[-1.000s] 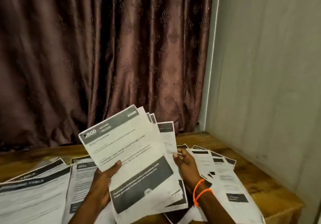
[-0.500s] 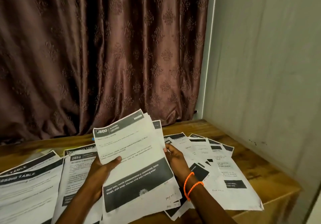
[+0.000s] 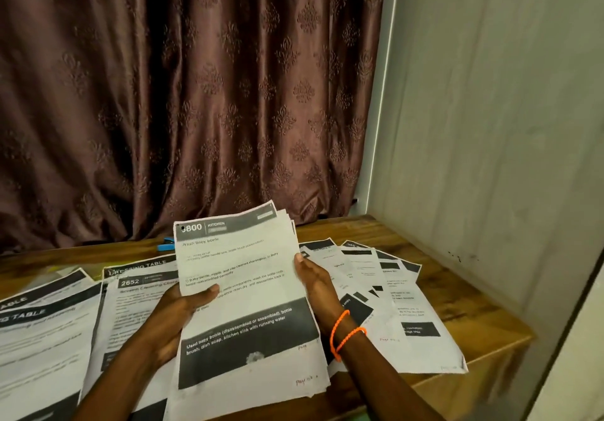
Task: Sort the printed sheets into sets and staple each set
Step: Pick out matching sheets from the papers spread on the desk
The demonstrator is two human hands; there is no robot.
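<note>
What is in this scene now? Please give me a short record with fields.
held: stack of sheets, top page titled "Wash baby bottle"
left hand: grips stack's left edge, thumb on top
right hand: supports right edge
table: wooden, sheets fanned on the right, more on the left
blue object: behind stack, possibly the stapler

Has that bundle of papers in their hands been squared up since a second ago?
Yes. The held bundle was fanned; now its top edges nearly line up, measured against its front sheet.

1. Dim, warm room light; the dark brown patterned curtain (image 3: 196,93) sinks into shadow.
2. Brightest: white printed sheets (image 3: 242,290) (fine print soft, blurred).
3. Wide-angle bending at edges.
</note>
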